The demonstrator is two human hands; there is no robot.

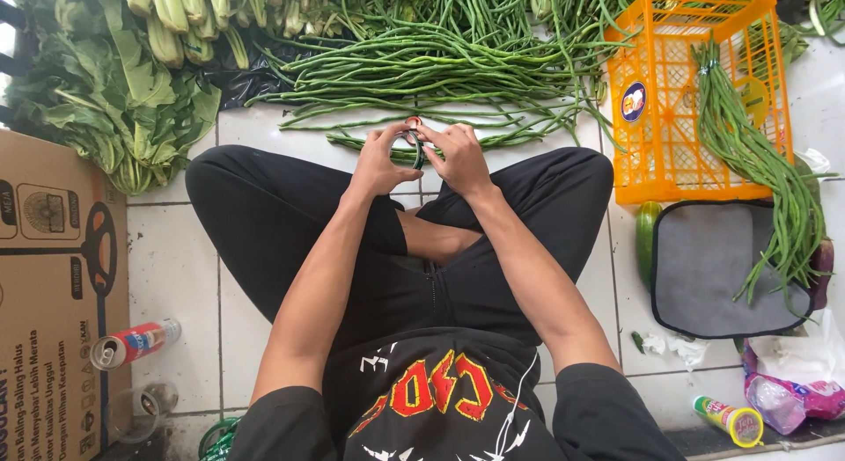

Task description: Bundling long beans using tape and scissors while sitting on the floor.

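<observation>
My left hand (pixel 380 158) and my right hand (pixel 459 157) meet above my crossed legs, both pinching a small roll of dark tape (pixel 414 144) between thumbs and fingers. Just beyond the hands lies a small bunch of long green beans (pixel 370 144) on the white tiled floor. A big heap of long beans (pixel 440 65) spreads behind it. A tied bundle of long beans (pixel 757 153) hangs over the side of an orange plastic crate (pixel 669 162) at the right.
Leafy greens (pixel 106 100) pile at the upper left. A cardboard box (pixel 44 285) stands at the left, with a drink can (pixel 134 342) and a glass (pixel 141 408) beside it. A grey mat (pixel 713 267), a cucumber (pixel 647 241), plastic bags (pixel 792 391) and a small tube (pixel 729 419) lie right.
</observation>
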